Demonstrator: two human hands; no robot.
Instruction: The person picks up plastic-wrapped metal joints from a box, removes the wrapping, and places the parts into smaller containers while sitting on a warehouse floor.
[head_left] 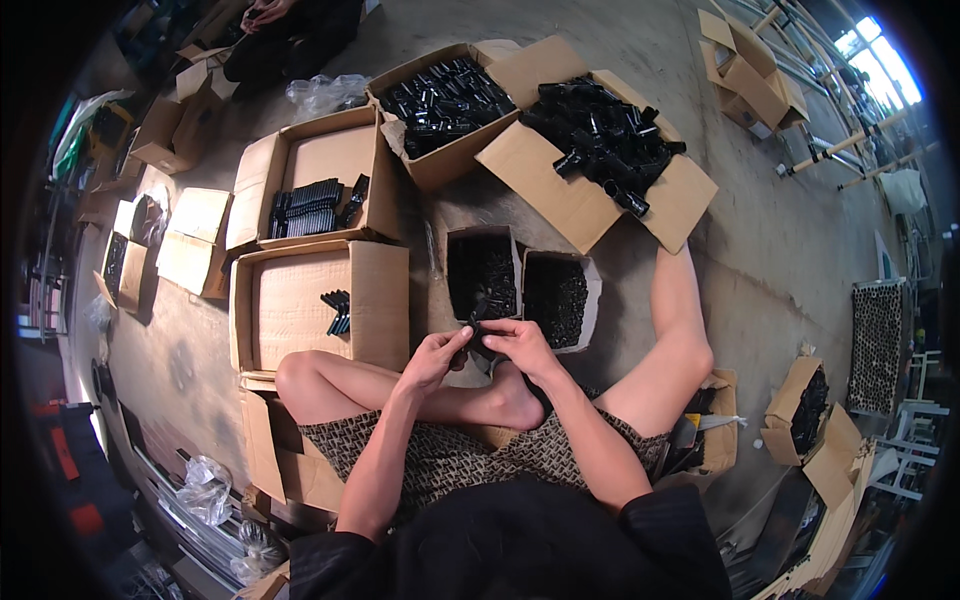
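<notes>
Here's the small open carton of black pieces; near it, the left hand and right hand, both nearly closed, pinch a black fitting between them. Looks light, stiff, maybe slick: its ends seem the best hold.

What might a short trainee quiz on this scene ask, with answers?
1. True or false: the left hand and right hand are both on a small dark piece.
2. What colour are the heaped parts in the open-flapped box beyond the hands: A red, B black, C white?
3. Beyond the left knee, which is less filled: the nearer carton or the farther carton?
Key: 1 true; 2 B; 3 the nearer carton.
</notes>
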